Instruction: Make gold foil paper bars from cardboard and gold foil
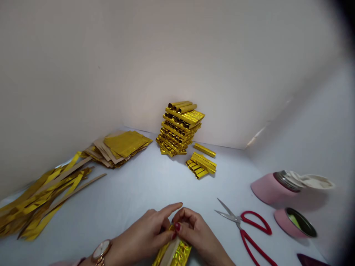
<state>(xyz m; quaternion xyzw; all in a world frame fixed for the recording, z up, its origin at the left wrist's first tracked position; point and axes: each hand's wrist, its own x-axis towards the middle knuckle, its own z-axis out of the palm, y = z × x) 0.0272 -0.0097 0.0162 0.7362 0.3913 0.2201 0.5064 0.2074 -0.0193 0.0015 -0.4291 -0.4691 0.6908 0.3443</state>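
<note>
Between my hands, low in the head view, is a piece of gold foil paper [181,254] with its tan backing showing, partly folded lengthwise. My left hand [151,229] pinches its far end between thumb and fingers, the index finger stretched out beyond it. Against the same end my right hand [191,227] presses with bent fingers and thumb. The near end of the paper runs out of view. Open-bladed scissors with red handles [240,220] lie to the right of my right hand.
A crisscross stack of gold paper tubes [180,127] stands near the wall, with a smaller pile [201,166] before it. Gold sheets [124,144] and loose gold strips [50,199] lie left. A pink flask [273,188] and pink cup [294,222] are at right.
</note>
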